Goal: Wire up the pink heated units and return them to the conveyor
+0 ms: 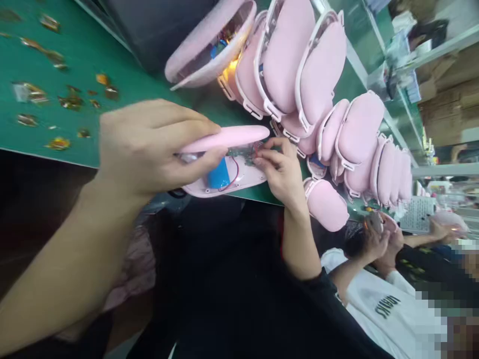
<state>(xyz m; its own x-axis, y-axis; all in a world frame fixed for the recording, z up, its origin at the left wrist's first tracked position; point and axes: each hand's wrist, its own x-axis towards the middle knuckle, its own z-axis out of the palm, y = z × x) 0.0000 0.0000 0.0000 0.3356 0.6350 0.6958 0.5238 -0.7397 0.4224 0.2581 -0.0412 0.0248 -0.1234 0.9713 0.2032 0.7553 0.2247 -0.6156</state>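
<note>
My left hand [160, 144] grips a pink oval cover [232, 137] between thumb and fingers, tilted up over its matching half shell [243, 179]. Inside the lower shell lies a blue battery pack [218, 174], with a thin dark red wire curving beside it. At the shell's right end, the fingertips of my right hand [279, 167] pinch thin red wires [257, 148] near the gap between the halves. Part of the inside is hidden by the cover and my fingers.
Many pink shells [288, 55] stand in a row along the green table [142, 114]. Small amber scraps [71, 98] lie at left; a dark bin [149, 30] is behind. At right, co-workers' hands [377, 239] hold similar parts.
</note>
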